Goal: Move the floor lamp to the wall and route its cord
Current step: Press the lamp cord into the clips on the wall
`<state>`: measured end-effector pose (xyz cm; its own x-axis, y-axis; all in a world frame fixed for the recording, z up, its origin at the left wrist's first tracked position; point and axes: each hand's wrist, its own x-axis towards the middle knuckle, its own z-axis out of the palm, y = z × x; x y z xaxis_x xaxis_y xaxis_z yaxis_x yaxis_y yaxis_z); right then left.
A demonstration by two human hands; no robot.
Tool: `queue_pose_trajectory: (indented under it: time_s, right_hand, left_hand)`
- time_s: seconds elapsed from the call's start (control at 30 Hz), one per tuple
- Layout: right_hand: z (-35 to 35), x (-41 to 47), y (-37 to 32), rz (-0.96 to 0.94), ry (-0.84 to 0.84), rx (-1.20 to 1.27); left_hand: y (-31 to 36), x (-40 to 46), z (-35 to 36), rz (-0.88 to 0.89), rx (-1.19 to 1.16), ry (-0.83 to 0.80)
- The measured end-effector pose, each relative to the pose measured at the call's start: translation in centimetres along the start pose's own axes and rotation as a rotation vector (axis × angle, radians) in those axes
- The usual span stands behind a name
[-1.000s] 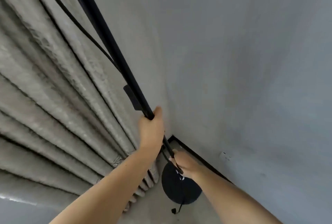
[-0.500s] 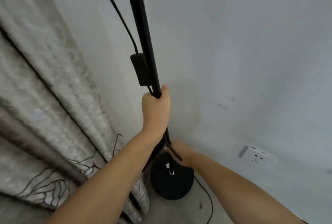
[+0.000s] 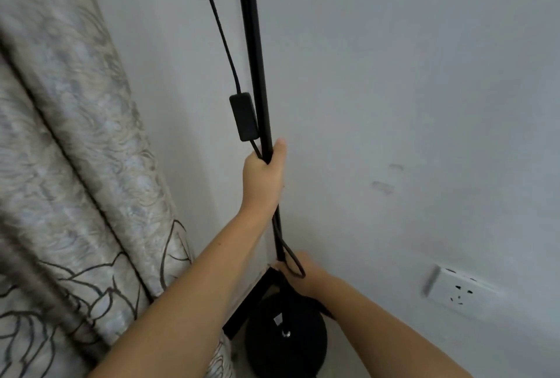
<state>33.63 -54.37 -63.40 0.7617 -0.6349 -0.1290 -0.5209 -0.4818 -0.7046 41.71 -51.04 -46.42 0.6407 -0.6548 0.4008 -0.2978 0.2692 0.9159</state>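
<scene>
Where two pale walls (image 3: pixel 394 74) meet, the lamp pole (image 3: pixel 253 44) stands near upright, its round base (image 3: pixel 288 344) on the floor at 6 o'clock. Left hand (image 3: pixel 265 179) is wrapped tight around pole and cord (image 3: pixel 219 23), just under the inline switch (image 3: pixel 244 117). Right hand (image 3: pixel 303 274) is closed on the pole low down, a cord loop lying over it. Patterned curtain (image 3: pixel 75 165) hangs at 9 o'clock; socket (image 3: pixel 457 290) at 4 o'clock.

A patterned curtain (image 3: pixel 69 165) hangs left; a white socket (image 3: pixel 459 291) sits low right.
</scene>
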Motion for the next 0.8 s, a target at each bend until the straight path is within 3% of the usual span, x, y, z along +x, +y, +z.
queue_pose_trajectory:
  time_s: [0.23,0.33,0.37,0.43,0.47,0.53,0.67,0.73,0.8]
  right_hand:
    - [0.4,0.8,0.9,0.016,-0.005,-0.102]
    - [-0.7,-0.3,0.7,0.099,-0.01,-0.103]
    - [-1.7,-1.1,0.6,0.138,-0.05,-0.123]
    - [-4.4,-3.0,0.4,0.201,-0.196,-0.234]
    - [-6.1,-4.2,0.2,0.201,-0.234,-0.26]
    - [-9.3,-6.7,-0.6,0.108,-0.185,-0.092]
    - [-11.6,-11.5,-2.1,-0.095,-0.053,0.623]
    - [-12.0,-12.7,-1.7,-0.08,0.084,0.878]
    - [-13.1,-13.5,-0.4,0.023,0.319,0.83]
  left_hand:
    - [-2.3,-1.8,-0.3,0.151,0.117,-0.123]
    - [-1.5,-3.0,-1.3,0.427,0.422,0.109]
    - [-1.1,-3.7,-1.4,0.533,0.445,0.128]
    - [-0.8,-5.4,-1.1,0.626,0.404,0.008]
    - [-0.8,-6.2,-0.6,0.605,0.371,-0.084]
    - [-1.3,-7.3,1.2,0.505,0.323,-0.253]
    - [-1.7,-6.4,5.4,0.291,0.363,-0.472]
    - [-1.8,-5.5,6.6,0.183,0.29,-0.535]
    - [-2.2,-5.0,7.6,0.117,0.218,-0.574]
